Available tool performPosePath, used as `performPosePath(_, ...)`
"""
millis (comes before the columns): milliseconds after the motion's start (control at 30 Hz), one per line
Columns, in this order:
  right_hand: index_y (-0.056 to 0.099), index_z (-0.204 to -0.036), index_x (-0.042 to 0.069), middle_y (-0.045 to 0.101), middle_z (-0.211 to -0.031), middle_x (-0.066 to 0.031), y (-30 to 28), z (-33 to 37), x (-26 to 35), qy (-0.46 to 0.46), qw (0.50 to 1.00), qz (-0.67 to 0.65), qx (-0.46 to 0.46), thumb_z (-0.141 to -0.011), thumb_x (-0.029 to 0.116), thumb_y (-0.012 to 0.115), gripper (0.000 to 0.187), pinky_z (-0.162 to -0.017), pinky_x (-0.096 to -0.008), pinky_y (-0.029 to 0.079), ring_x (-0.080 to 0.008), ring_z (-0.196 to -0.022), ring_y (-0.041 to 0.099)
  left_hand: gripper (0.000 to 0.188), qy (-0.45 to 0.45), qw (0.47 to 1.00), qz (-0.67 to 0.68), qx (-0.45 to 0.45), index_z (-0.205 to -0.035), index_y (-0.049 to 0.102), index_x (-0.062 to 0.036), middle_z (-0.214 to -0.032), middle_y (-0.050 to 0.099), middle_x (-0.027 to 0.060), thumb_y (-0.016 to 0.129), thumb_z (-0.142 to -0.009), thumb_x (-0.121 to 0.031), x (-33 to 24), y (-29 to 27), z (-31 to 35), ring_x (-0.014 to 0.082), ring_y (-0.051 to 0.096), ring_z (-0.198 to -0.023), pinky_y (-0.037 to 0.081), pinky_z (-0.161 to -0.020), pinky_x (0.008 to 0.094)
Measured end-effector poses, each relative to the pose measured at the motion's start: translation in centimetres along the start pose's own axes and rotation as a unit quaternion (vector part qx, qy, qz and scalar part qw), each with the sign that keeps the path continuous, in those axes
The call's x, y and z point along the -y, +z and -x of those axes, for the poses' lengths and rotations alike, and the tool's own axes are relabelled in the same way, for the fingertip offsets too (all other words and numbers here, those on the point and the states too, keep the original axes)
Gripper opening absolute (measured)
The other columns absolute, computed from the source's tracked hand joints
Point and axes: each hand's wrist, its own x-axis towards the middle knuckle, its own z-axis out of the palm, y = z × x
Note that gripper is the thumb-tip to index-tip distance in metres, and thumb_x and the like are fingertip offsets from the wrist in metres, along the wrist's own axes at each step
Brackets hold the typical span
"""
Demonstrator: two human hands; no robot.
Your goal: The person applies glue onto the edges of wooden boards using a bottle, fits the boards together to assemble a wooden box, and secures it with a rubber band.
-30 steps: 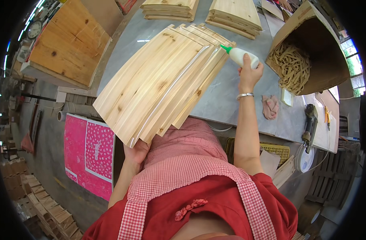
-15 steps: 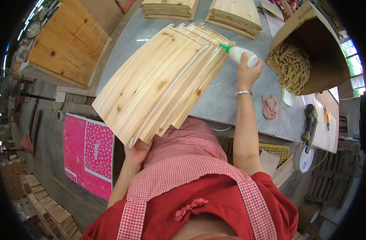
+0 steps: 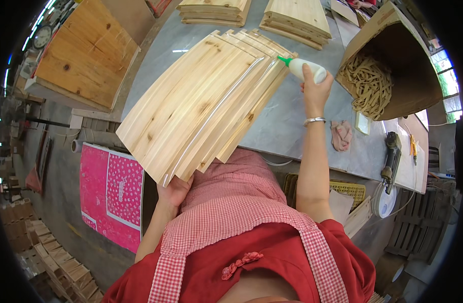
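Note:
A fanned stack of pale wooden boards (image 3: 191, 108) slants across the near side of the table and overhangs its edge. My left hand (image 3: 175, 191) holds the stack's near end from below, its fingers partly hidden under the wood. In my right hand (image 3: 316, 90) is a white squeeze glue bottle (image 3: 306, 69) with a green nozzle, lying nearly on its side. The nozzle tip is at the far end of a stepped board edge. White glue lines run along the exposed edges of the upper boards.
Two more board stacks (image 3: 294, 20) stand at the table's far side. To the right are a cardboard box (image 3: 413, 76) of tan strips, a crumpled pink cloth (image 3: 341, 135) and a dark power tool (image 3: 391, 156). A large wooden panel (image 3: 87, 55) stands at left.
My right forearm and wrist have shifted slightly right, while the nozzle has moved barely leftward. Another person's hand at the top right has gone from view. My left hand stays in place.

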Motion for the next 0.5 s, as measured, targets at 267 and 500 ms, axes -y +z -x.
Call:
performPosePath(267, 0.047, -0.112, -0.002, 0.064, -0.09, -0.0117, -1.3, -0.2, 1.2, -0.055, 0.991, 0.09, 0.085, -0.078, 0.028, 0.082, 0.058, -0.05, -0.0246, 0.051, -0.014, -0.065, 0.065, 0.05, -0.013, 1.0, -0.01, 0.018, -0.129, 0.053, -0.0058, -0.127, 0.061, 0.0127, 0.053, -0.095, -0.043, -0.1, -0.6, 0.1, 0.0299, 0.06, -0.114, 0.053, -0.091, 0.0439)
performPosePath(500, 0.047, -0.105, -0.003, 0.067, -0.085, -0.0162, -0.1, 0.5, -1.7, -0.085, 0.996, -0.018, 0.033, -0.081, 0.021, 0.079, 0.046, -0.048, -0.0298, 0.056, -0.0189, -0.061, 0.069, 0.051, -0.011, 1.0, -0.012, -0.003, -0.128, 0.053, -0.0049, -0.125, 0.062, 0.0131, 0.052, -0.095, -0.043, 0.0, -0.3, 0.4, 0.0299, 0.062, -0.112, 0.053, -0.09, 0.0433)
